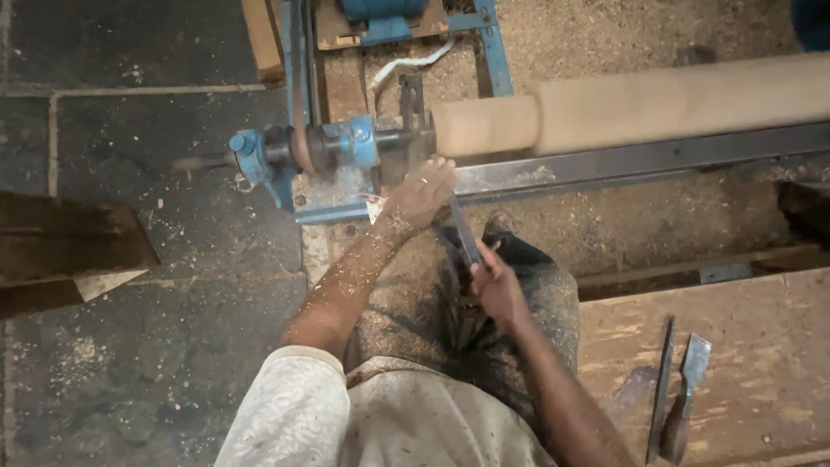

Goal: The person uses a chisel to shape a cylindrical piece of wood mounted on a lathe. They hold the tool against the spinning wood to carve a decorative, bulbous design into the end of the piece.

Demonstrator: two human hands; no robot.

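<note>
Left hand (421,192) lies fingers pressed together over the chisel (464,233) blade at the tool rest (605,164), close to the spinning wooden cylinder (640,108). Right hand (494,285) fingers wrap the handle. Risk: tip digs in, chisel kicks; knuckles graze wood.

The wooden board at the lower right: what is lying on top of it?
On the wooden board lie a wood-handled chisel and a thin dark blade, with sawdust. The right forearm covers the board's left edge.
</note>
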